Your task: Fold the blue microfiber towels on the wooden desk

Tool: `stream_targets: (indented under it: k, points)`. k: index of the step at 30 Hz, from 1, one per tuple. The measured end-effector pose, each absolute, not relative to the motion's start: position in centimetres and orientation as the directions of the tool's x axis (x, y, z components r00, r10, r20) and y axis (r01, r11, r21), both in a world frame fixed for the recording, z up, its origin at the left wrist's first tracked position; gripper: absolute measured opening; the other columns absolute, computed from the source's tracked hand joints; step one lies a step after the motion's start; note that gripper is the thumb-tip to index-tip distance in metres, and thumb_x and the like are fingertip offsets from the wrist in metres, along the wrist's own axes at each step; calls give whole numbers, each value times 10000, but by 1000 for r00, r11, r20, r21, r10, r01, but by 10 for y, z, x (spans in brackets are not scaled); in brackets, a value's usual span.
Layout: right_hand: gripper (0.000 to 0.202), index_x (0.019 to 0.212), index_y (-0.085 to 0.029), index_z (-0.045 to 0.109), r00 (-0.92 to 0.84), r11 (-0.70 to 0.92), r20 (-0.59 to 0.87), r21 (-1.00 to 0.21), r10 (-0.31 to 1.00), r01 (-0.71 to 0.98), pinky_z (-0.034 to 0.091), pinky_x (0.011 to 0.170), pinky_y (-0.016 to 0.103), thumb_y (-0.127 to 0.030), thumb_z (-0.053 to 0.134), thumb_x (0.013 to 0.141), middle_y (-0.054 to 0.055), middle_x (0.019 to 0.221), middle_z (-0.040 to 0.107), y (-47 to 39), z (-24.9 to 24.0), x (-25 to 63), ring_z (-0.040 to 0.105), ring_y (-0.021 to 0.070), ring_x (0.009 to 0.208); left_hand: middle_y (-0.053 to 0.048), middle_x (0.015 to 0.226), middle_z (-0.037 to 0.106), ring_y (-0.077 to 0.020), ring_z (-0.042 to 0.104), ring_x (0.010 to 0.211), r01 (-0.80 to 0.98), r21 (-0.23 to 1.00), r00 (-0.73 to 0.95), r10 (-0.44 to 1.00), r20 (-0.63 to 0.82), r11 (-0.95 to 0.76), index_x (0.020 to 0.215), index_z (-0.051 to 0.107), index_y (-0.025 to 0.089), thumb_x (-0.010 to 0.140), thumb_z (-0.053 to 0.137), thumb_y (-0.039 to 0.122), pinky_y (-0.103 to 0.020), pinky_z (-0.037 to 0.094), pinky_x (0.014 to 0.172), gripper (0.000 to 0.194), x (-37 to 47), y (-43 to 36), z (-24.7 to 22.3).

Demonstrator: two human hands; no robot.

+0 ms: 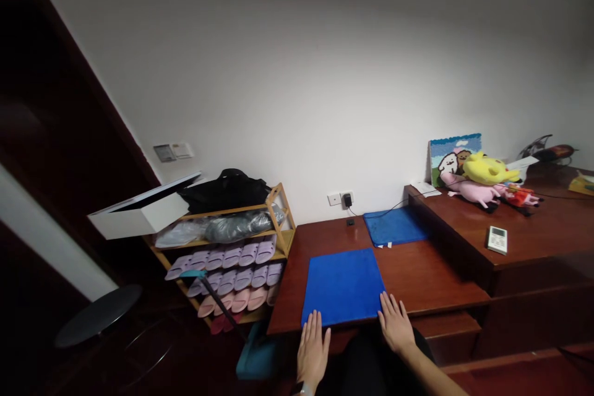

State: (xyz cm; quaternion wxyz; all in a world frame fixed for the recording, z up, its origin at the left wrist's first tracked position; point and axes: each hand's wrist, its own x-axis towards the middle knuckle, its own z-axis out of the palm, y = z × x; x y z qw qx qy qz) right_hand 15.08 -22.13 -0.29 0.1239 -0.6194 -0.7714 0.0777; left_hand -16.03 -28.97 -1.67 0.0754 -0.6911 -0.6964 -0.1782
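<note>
A blue cloth [343, 284] lies spread flat on the reddish-brown wooden desk [440, 272]. My left hand [314, 349] rests its fingertips at the cloth's near left corner, fingers stretched out. At the near right corner, my right hand [396, 325] touches the edge with its fingers extended. Neither hand grips anything. Farther back on the desk, against the raised part, lies a second blue cloth [396, 226] with small white tags on its near edge.
Left of the desk stands a wooden shoe rack [285, 210] with several slippers [227, 281], bags and a white box [143, 216]. A round stool [99, 315] is farther left. The higher surface on the right holds plush toys [487, 170] and a remote control [497, 240]. A plug [347, 200] sits in the wall.
</note>
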Motion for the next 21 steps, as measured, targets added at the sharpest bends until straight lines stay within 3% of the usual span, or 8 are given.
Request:
stream_targets:
  k: [10, 15, 21]
  points:
    - [638, 1621, -188, 350, -212, 216, 44, -262, 976, 941, 151, 1289, 565, -403, 230, 1033, 42, 1691, 289, -226, 9, 151, 212, 298, 1588, -65, 1635, 460, -271, 399, 1526, 973, 200, -181, 913, 367, 112, 1610, 398, 233, 1050, 320, 477, -478, 373, 1262, 616, -180, -301, -18]
    - [636, 1623, -202, 356, -188, 209, 98, -319, 977, 924, 169, 1293, 551, -428, 234, 1041, 45, 1692, 295, -225, 4, 152, 218, 294, 1586, -89, 1616, 485, -270, 435, 1506, 970, 212, -197, 901, 387, 121, 1596, 426, 198, 1054, 326, 472, -475, 396, 1251, 615, -185, -302, -16]
    - [638, 1618, -170, 340, -209, 227, 91, -319, 974, 920, 156, 1303, 540, -435, 223, 1050, 29, 1694, 253, -226, -9, 153, 207, 272, 1589, -24, 1620, 494, -242, 455, 1495, 984, 143, 23, 879, 476, -103, 1595, 412, 270, 1068, 352, 358, -469, 447, 1222, 537, -127, -273, 1]
